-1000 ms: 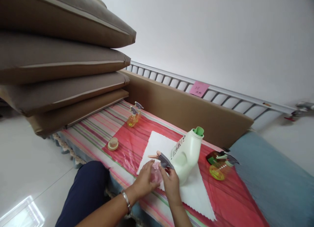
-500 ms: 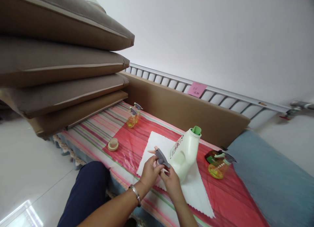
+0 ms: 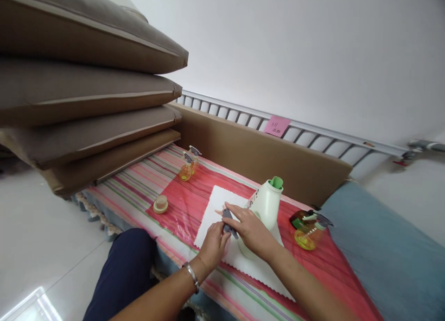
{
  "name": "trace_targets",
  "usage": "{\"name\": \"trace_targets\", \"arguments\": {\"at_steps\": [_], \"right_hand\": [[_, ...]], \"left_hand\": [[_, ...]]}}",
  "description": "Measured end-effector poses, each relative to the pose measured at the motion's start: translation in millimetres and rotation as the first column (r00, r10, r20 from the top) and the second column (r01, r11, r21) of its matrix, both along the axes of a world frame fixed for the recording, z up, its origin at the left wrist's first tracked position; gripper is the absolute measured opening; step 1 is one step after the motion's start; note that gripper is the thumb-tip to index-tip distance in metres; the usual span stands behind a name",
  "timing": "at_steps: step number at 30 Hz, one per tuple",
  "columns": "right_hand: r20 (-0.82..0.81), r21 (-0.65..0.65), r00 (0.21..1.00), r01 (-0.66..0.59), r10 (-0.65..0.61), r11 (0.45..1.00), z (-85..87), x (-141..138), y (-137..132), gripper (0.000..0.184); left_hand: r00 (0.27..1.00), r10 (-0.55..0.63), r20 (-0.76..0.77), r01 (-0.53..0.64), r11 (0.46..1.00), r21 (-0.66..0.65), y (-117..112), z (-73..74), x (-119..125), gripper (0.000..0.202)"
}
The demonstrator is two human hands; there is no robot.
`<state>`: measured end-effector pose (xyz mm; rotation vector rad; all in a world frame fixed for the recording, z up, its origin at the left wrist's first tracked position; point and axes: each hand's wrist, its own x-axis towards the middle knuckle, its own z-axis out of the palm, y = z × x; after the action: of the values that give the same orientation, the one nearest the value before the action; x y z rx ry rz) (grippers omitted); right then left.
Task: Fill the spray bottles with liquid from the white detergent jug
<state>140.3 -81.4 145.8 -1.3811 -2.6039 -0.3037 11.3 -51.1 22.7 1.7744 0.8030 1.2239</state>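
My left hand [image 3: 212,245] is wrapped round a small pink spray bottle, whose body is mostly hidden by the fingers. My right hand [image 3: 251,229] rests over its grey trigger sprayer head [image 3: 227,220], fingers curled on it. Both hands sit above a white cloth [image 3: 222,205] spread on the red striped cover. A white detergent jug [image 3: 267,201] with an open green spout stands just behind my right hand.
Two yellow spray bottles [image 3: 187,166] stand at the far left, an orange and a brown one [image 3: 308,228] lie at the right. A round cap [image 3: 160,204] lies near the front edge. Stacked brown cushions [image 3: 86,103] overhang the left; a cardboard panel [image 3: 264,152] lines the back.
My right hand has moved from beside the bottle up over the sprayer head, its arm now reaching in from the right. My left hand keeps hold of the bottle.
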Motion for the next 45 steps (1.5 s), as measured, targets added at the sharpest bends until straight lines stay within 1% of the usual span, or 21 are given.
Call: {"name": "trace_targets", "arguments": {"at_steps": [3, 6, 10, 12, 14, 15, 16, 17, 18, 19, 21, 22, 24, 26, 28, 33, 36, 38, 41, 43, 45], "right_hand": [[0.073, -0.021, 0.996, -0.056, 0.057, 0.998, 7.8, -0.8, 5.2, 0.037], [0.076, -0.030, 0.994, -0.074, 0.076, 0.997, 11.8, -4.4, 7.7, 0.031], [0.063, -0.025, 0.997, -0.035, 0.036, 0.999, 14.3, -8.5, 8.5, 0.030], [0.026, -0.004, 1.000, 0.016, -0.016, 1.000, 9.2, -7.5, 5.1, 0.035], [-0.124, 0.026, 0.985, 0.124, -0.120, 0.992, -6.6, -3.0, -2.8, 0.040], [-0.265, 0.028, 0.945, 0.205, -0.190, 0.978, -19.5, 0.2, -8.5, 0.041], [-0.415, 0.007, 0.872, 0.286, -0.258, 0.958, -35.5, 3.5, -14.8, 0.041], [-0.574, -0.037, 0.754, 0.366, -0.319, 0.930, -53.8, 6.2, -21.3, 0.039], [-0.714, -0.109, 0.593, 0.432, -0.373, 0.895, -73.5, 7.5, -27.5, 0.039], [-0.750, -0.155, 0.515, 0.474, -0.415, 0.867, -93.2, 6.8, -32.7, 0.041], [-0.781, -0.230, 0.421, 0.493, -0.461, 0.839, -126.6, -1.6, -38.5, 0.048], [-0.790, -0.253, 0.396, 0.486, -0.469, 0.837, -138.3, -9.0, -38.5, 0.053], [-0.818, -0.276, 0.353, 0.453, -0.455, 0.847, -149.2, -25.8, -32.8, 0.065], [-0.852, -0.278, 0.313, 0.410, -0.420, 0.869, -147.0, -39.1, -23.4, 0.068], [-0.884, -0.279, 0.262, 0.371, -0.388, 0.886, -138.9, -44.8, -15.8, 0.063], [-0.929, -0.319, 0.088, 0.297, -0.359, 0.900, -124.6, -38.3, -14.3, 0.050], [-0.937, -0.335, 0.019, 0.234, -0.349, 0.913, -118.1, -38.3, -14.0, 0.045], [-0.936, -0.347, -0.018, 0.214, -0.352, 0.913, -113.4, -40.9, -12.0, 0.044], [-0.929, -0.369, -0.055, 0.200, -0.366, 0.907, -109.1, -43.7, -9.5, 0.043], [-0.925, -0.378, -0.059, 0.193, -0.374, 0.905, -108.9, -43.5, -8.9, 0.042], [-0.924, -0.381, -0.051, 0.194, -0.379, 0.904, -110.4, -42.0, -8.4, 0.041]], "left_hand": [[1.000, -0.001, -0.013, 0.001, 1.000, 0.007, -1.6, 2.3, -2.3, 0.015], [1.000, 0.004, -0.013, -0.004, 1.000, -0.003, -3.4, 6.1, -4.3, 0.017], [0.999, 0.037, 0.005, -0.037, 0.998, -0.058, -1.5, 7.2, -2.6, 0.023], [0.999, 0.035, 0.021, -0.033, 0.996, -0.081, 1.5, 6.2, -0.9, 0.022], [0.999, 0.011, 0.040, -0.007, 0.996, -0.091, 4.6, 5.3, -0.5, 0.019], [0.999, -0.004, 0.050, 0.009, 0.996, -0.094, 6.0, 4.9, -1.1, 0.018], [0.998, -0.020, 0.060, 0.025, 0.995, -0.096, 7.2, 4.5, -2.1, 0.017], [0.997, -0.036, 0.068, 0.043, 0.994, -0.097, 8.2, 4.0, -3.4, 0.017], [0.996, -0.052, 0.076, 0.059, 0.994, -0.097, 9.0, 3.2, -4.9, 0.018], [0.994, -0.068, 0.081, 0.075, 0.993, -0.096, 9.9, 2.3, -6.4, 0.020], [0.991, -0.098, 0.087, 0.106, 0.991, -0.087, 11.9, -0.1, -9.2, 0.025], [0.990, -0.114, 0.088, 0.121, 0.989, -0.079, 13.1, -1.5, -10.4, 0.027], [0.985, -0.151, 0.085, 0.156, 0.986, -0.062, 16.1, -3.5, -12.2, 0.029], [0.979, -0.189, 0.080, 0.193, 0.980, -0.047, 19.3, -4.1, -14.0, 0.028], [0.972, -0.221, 0.074, 0.224, 0.974, -0.037, 21.9, -3.1, -16.1, 0.028], [0.958, -0.279, 0.069, 0.282, 0.959, -0.028, 24.6, 1.2, -20.4, 0.029], [0.952, -0.295, 0.082, 0.297, 0.954, -0.025, 24.0, 0.1, -20.9, 0.031], [0.952, -0.292, 0.093, 0.295, 0.955, -0.027, 22.6, -3.3, -21.1, 0.034], [0.959, -0.270, 0.080, 0.274, 0.961, -0.044, 19.3, -12.7, -21.8, 0.038], [0.967, -0.251, 0.041, 0.253, 0.967, -0.043, 17.1, -20.9, -21.8, 0.041], [0.973, -0.229, 0.001, 0.229, 0.973, -0.010, 15.7, -28.6, -21.2, 0.049]]}}
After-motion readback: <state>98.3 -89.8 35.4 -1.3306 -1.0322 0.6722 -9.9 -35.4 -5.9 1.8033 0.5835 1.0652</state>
